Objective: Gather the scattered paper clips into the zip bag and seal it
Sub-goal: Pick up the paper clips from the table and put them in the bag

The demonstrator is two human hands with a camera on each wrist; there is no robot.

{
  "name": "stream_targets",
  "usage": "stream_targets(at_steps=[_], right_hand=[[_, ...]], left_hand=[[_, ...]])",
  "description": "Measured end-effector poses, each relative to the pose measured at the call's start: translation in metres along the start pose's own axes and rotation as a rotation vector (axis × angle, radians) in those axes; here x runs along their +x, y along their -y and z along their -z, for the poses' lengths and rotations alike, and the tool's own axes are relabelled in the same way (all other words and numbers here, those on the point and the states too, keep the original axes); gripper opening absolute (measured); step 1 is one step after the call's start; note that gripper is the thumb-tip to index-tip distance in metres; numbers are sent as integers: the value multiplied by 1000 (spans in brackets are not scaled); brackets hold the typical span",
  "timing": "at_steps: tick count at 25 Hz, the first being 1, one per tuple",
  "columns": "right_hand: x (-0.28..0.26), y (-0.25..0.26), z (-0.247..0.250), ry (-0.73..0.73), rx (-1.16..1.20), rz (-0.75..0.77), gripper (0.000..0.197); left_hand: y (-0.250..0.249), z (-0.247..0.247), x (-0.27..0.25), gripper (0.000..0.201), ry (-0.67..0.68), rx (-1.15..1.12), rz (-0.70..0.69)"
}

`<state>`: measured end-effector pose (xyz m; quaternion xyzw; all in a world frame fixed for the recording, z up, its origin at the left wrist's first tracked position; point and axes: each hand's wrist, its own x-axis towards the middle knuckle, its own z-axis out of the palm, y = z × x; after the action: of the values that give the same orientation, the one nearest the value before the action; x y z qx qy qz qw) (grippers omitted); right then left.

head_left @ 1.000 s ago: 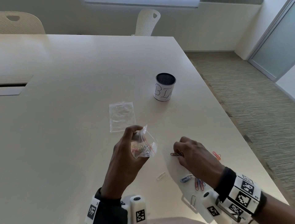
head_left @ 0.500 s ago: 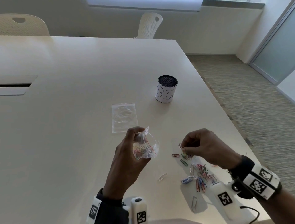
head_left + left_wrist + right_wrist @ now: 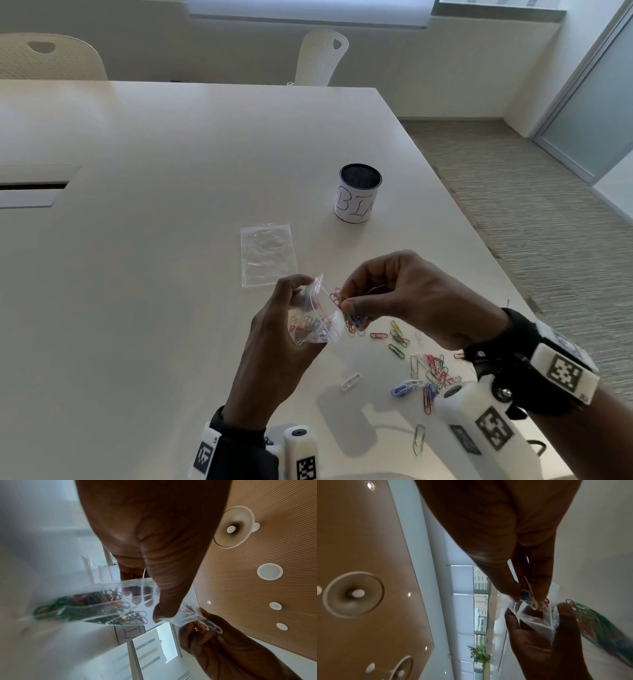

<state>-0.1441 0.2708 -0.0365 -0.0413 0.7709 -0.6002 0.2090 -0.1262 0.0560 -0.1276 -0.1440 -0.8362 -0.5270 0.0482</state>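
Zip bag (image 3: 313, 318) mouth, gripped open by left hand (image 3: 274, 346), faced right hand (image 3: 407, 301); its fingers (image 3: 349, 304) pinched paper clips (image 3: 337, 297) touching the mouth.

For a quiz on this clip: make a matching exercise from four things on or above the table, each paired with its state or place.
Things:
1. zip bag
2. spare bag
3. mesh cup
4. white clip

States:
A. upright, marked in handwriting
B. flat on the table, untouched
C. lies alone, apart from the loose pile
D. held open in the left hand, clips inside

The right hand pinches a few clips at the bag's mouth.

Pairs: 1-D, 2-B, 3-A, 4-C
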Motion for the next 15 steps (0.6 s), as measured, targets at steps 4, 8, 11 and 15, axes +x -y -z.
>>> stream_targets(at_steps=[4,8,11,15], right_hand=[[11,6,-17,-35,-223,9,7],[18,12,-26,-113,-357,38,3],[20,15,-31,-155,-370,82,4],[20,13,-30,-157,-352,114,6]], left_hand=[[1,0,-1,64,5,10,1],[1,-1,1,65,9,16,-10],[0,0,0,64,10,6,-7],[1,1,-1,63,-5,13,0]])
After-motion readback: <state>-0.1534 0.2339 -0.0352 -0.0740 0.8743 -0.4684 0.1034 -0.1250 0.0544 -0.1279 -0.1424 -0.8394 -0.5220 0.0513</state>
